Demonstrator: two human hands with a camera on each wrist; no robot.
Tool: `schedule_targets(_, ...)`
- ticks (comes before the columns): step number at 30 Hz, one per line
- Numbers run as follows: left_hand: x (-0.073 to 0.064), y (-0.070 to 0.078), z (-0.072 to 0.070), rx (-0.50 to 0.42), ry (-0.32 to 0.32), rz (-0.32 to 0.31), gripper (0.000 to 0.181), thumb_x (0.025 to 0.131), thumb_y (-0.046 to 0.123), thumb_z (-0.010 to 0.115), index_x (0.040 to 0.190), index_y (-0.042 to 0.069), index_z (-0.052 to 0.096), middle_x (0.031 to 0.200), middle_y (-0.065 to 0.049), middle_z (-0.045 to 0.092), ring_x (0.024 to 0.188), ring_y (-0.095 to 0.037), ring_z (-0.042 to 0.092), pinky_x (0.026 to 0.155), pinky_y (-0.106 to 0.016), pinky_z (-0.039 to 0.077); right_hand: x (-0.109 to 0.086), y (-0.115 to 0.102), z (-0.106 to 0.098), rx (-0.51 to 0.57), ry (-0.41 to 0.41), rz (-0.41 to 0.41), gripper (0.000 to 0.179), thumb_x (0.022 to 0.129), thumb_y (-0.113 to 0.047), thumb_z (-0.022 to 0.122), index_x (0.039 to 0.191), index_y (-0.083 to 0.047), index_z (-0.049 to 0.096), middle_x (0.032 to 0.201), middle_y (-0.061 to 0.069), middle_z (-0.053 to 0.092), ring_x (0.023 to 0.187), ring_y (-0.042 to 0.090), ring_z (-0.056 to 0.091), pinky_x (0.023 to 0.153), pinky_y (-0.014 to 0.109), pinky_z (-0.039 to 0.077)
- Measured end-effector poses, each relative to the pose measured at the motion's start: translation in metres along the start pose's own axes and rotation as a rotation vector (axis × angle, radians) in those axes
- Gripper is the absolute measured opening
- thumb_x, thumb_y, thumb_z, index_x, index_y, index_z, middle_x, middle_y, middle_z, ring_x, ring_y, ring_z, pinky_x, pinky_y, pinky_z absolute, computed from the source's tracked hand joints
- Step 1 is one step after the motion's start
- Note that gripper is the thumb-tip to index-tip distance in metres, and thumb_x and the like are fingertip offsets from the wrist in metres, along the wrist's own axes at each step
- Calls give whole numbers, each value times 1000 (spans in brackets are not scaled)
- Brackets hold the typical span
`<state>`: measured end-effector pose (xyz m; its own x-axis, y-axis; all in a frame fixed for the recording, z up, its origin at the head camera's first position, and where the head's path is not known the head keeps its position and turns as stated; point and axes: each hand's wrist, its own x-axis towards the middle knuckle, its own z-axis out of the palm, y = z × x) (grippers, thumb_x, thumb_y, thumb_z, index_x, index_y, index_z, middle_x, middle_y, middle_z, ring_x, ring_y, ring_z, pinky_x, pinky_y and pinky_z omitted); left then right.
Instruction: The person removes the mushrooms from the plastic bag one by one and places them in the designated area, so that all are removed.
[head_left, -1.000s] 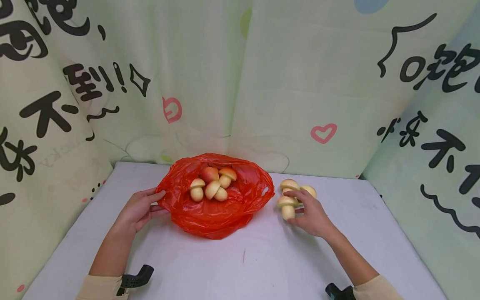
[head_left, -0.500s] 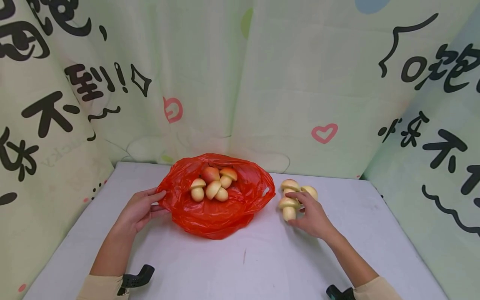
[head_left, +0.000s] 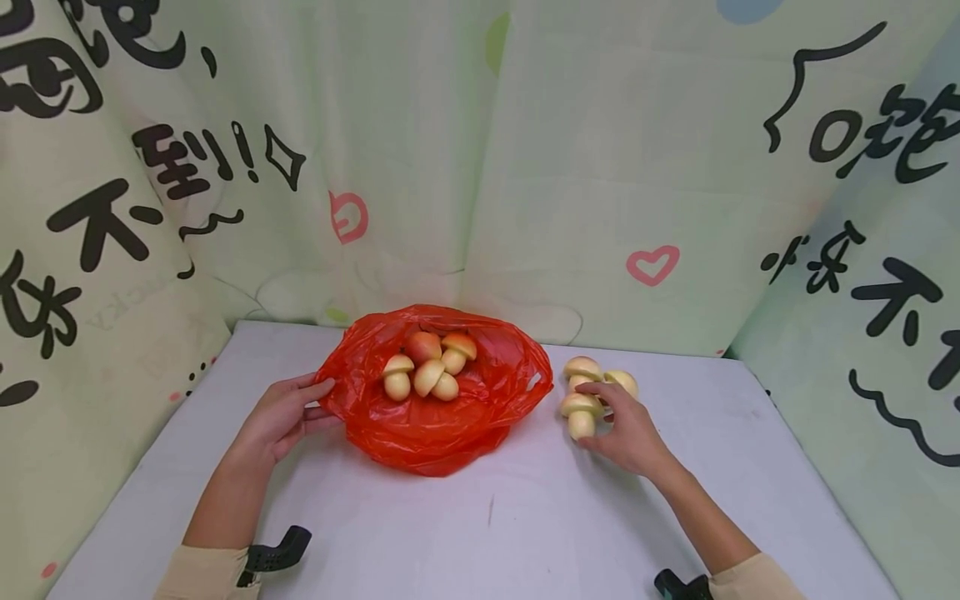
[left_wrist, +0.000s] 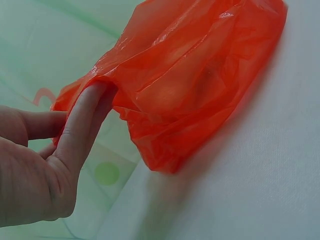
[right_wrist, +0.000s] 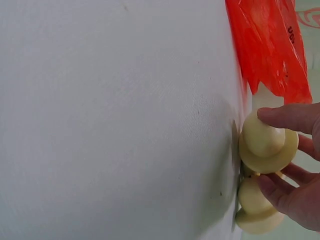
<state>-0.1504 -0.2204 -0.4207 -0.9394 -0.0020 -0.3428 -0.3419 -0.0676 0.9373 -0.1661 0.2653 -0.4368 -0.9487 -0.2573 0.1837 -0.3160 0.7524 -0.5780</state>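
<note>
Clock read from the person's side. Red bag sits on the white counter, mouth upward. Left hand at the bag's 9 o'clock; grip pinched on the rim, thumb above, other fingertips hidden under the plastic. Mushrooms inside: I count four, the reddish one at the back showing only its top. Right hand at 3 o'clock; grip clamped on the near mushroom, thumb against its stem. Second mushroom at its 12 o'clock, stem partly covered; third mushroom at 1 o'clock, partly behind the hand. Print on the bag: too partial to read. Both sleeves cut off at 6 o'clock.
</note>
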Motion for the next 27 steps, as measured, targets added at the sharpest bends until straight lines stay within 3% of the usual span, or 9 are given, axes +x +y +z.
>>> schedule_targets(16, 2, 0, -2, 20, 8, 3, 61, 108, 31, 58, 159, 4, 39, 143, -18, 57, 97, -16, 78, 89, -35, 63, 1, 2, 1, -3, -3, 19, 71, 75, -5, 91, 138, -7, 59, 136, 15, 61, 119, 35, 58, 93, 54, 59)
schedule_targets(27, 2, -2, -3, 17, 2, 6, 63, 107, 32, 59, 159, 3, 39, 136, -12, 61, 97, -15, 78, 92, -38, 62, 1, 3, 0, 6, -6, -17, 68, 74, -6, 92, 135, -6, 61, 133, 14, 64, 117, 34, 60, 91, 53, 58)
